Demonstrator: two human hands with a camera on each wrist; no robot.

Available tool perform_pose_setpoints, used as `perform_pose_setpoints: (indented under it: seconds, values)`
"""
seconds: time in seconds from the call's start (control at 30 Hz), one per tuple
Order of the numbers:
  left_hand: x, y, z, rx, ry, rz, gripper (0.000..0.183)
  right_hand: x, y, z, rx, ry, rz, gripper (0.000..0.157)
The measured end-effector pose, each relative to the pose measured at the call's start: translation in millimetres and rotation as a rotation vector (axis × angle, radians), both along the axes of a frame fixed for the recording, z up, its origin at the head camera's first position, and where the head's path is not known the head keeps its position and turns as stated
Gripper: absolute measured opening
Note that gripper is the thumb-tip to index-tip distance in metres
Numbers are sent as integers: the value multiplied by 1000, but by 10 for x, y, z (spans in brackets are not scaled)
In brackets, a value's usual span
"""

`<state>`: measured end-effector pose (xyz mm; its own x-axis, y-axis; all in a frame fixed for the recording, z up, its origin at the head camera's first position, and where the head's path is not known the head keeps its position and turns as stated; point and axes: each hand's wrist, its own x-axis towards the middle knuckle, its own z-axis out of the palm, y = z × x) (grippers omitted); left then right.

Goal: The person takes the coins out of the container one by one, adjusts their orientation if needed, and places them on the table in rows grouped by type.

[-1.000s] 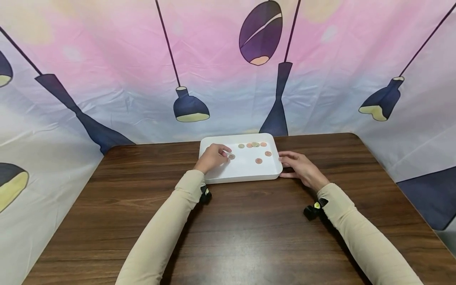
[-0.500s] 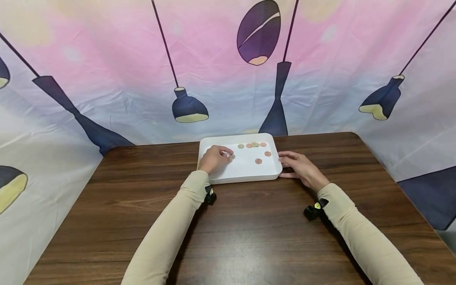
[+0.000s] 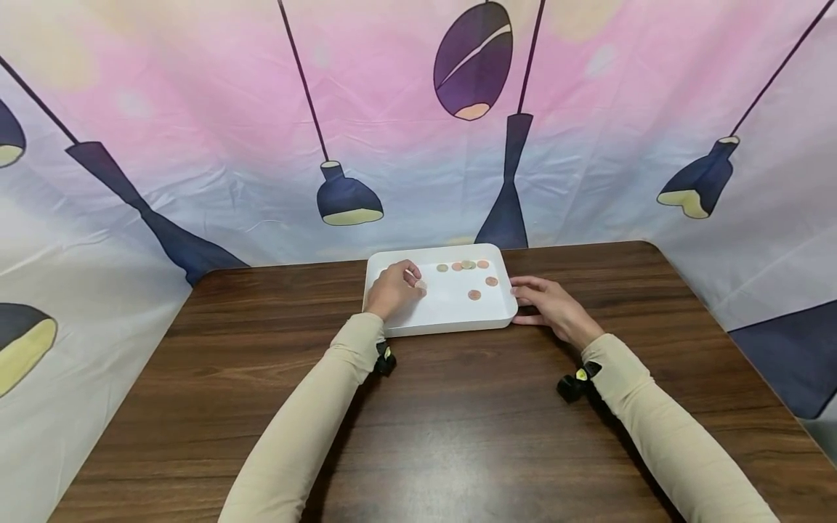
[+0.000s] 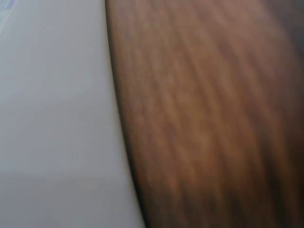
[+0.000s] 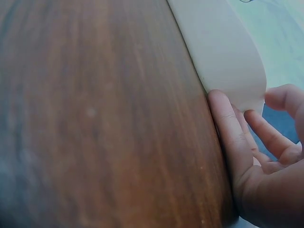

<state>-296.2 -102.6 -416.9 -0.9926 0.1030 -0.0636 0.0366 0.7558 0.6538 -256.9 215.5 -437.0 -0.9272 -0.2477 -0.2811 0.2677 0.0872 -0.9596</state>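
A shallow white tray (image 3: 445, 319) lies near the table's far edge. My left hand (image 3: 392, 289) reaches over its left end and pinches a pale coin (image 3: 421, 285) between thumb and fingers. Several other coins lie in the tray: a yellowish coin (image 3: 442, 268) and a copper coin (image 3: 483, 264) in the back row, another copper coin (image 3: 474, 295) farther forward. My right hand (image 3: 552, 309) rests its spread, fairly straight fingers against the tray's outer right side. The right wrist view shows these fingertips (image 5: 218, 97) at the tray's corner. My left hand is outside the left wrist view.
Dark wood-grain table (image 3: 445, 421) extends toward me on all near sides of the tray. Behind it hangs a cloth backdrop (image 3: 418, 181) printed with lamps. A small black camera (image 3: 386, 359) sits on my left wrist, a similar camera (image 3: 572, 386) on my right.
My left hand has moved slightly right and closed its fingertips on the coin, which now shows paler and tilted between them. The right hand and tray stay in place.
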Motion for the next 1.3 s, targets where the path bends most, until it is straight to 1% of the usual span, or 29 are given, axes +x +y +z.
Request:
perform_pose_setpoints:
  seconds: [0.17,0.27,0.4,0.47,0.53,0.63,0.7,0.83,1.03,1.2,1.3]
  values:
    - [3,-55,-17,18,-29,-58,38,-6,-27,-12,-1,-5,3,57]
    - [1,-91,-26,34,-41,-111,36,-4,-34,-15,3,-6,3,57]
    - [19,-110,-13,15,-40,-157,27,-2,-38,-20,13,-8,0,58]
    - [28,-112,-9,9,-34,-175,24,0,-41,-22,17,-7,0,58]
    - [33,-122,-12,22,-28,-193,23,3,-43,-23,19,-5,1,59]
    - [38,-150,-8,55,-24,-209,25,8,-49,-21,18,-3,5,59]
    - [44,-171,15,69,-22,-209,27,11,-53,-16,20,-4,8,59]
    - [72,-211,131,72,-6,-213,31,12,-53,3,23,-9,7,59]
    - [141,-301,355,91,49,-264,33,13,-35,37,34,1,-1,59]
    - [281,-394,509,83,72,-277,32,19,-31,38,41,-2,3,61]
    - [383,-451,556,74,79,-277,31,21,-29,40,43,-6,5,61]
